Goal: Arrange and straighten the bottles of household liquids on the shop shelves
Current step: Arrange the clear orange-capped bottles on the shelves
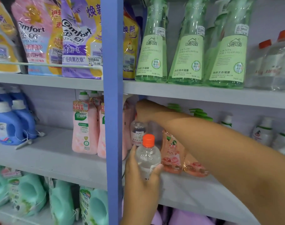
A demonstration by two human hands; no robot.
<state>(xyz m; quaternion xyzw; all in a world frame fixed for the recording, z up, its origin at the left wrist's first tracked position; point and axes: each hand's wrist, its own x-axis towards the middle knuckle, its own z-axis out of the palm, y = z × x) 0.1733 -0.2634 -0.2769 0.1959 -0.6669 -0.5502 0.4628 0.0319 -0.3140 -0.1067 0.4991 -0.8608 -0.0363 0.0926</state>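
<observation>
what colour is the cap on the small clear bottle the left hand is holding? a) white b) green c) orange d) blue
c: the left hand grips a small clear plastic bottle in front of the middle shelf, and the bottle's screw cap is plainly orange.

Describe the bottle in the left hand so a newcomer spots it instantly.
Find the blue upright post, then the middle shelf right of it. The left hand holds a small clear bottle before it, the only bottle there with an orange cap.
</observation>
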